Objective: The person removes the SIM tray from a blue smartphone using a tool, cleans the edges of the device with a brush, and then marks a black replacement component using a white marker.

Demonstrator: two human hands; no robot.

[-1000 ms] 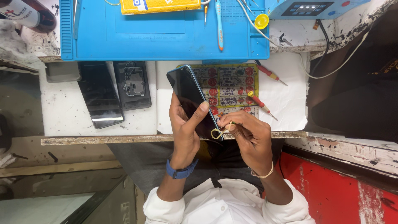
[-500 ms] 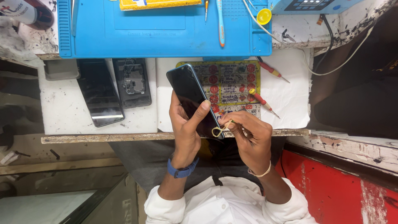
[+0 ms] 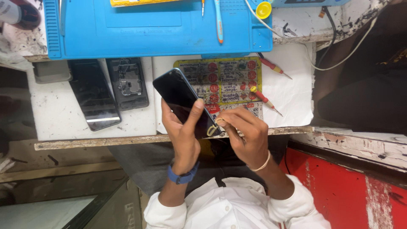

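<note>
1. Left hand point(image 3: 183, 131) wrapped around dark smartphone point(image 3: 183, 98), tilted above bench edge.
2. Right hand point(image 3: 248, 136) pinching small metal pin tool point(image 3: 212, 129) against phone's lower edge.
3. Phone apparently unopened; opened phone body point(image 3: 127, 82) lying aside.

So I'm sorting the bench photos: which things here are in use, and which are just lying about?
In use:
left hand
right hand
dark phone
small ring tool

Lying about:
two red screwdrivers
opened phone body
black screen panel
blue mat
yellow printed card
</note>
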